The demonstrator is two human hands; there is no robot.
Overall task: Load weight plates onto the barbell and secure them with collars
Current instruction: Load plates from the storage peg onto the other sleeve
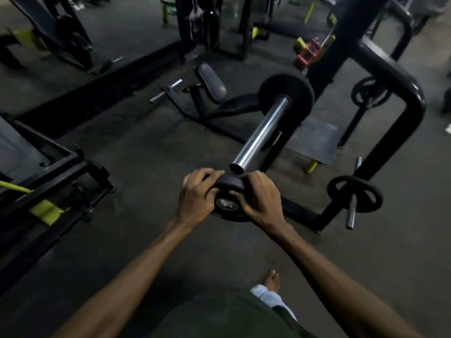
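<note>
Gripping small plate w/ left hand, right hand, below sleeve.

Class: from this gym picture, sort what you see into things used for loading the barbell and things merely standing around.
In use: left hand, right hand, small plate, barbell sleeve, loaded plate.

Standing around: spoked plate on peg, padded seat, red item.

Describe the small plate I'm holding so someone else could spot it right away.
Start at the shiny steel barbell sleeve jutting toward the camera, a large black plate already on it. Just below its open end, the left hand and right hand grip a small black round weight plate. Unlike the racked spoked plates, it is solid and hand-held.
</note>
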